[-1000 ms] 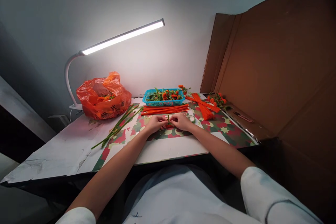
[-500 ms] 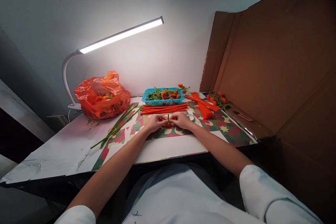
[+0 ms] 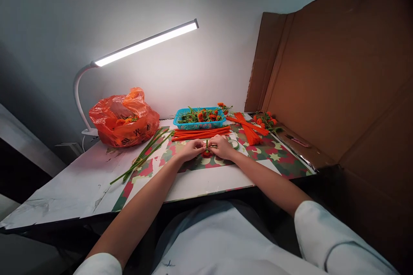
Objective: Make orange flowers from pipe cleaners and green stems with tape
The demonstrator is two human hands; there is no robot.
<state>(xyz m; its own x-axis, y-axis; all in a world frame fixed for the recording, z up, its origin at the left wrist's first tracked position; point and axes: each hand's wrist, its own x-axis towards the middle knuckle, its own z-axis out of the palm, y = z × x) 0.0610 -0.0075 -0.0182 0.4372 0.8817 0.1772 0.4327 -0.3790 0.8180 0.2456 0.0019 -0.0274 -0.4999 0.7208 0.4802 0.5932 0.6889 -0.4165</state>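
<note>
Between my hands is a small orange-red flower (image 3: 207,153), its head downward and its short green stem pointing up. My left hand (image 3: 192,149) pinches it from the left side, fingertips close together. From the right, my right hand (image 3: 222,147) pinches the same flower near its stem. The fingertips partly hide the flower. Just beyond my hands lies a bundle of orange pipe cleaners (image 3: 201,133). A roll of green tape (image 3: 235,144) lies beside my right hand, partly covered by it.
Behind stands a blue basket (image 3: 200,126) of orange flowers. Green stems (image 3: 142,158) and an orange plastic bag (image 3: 125,122) lie left, under a lit lamp (image 3: 145,44). Crossed orange pipe cleaners (image 3: 248,129), more flowers (image 3: 265,120) and a cardboard wall (image 3: 322,73) are right.
The view has shifted slightly. Both hands stay at the flower, with only very small finger movement.
</note>
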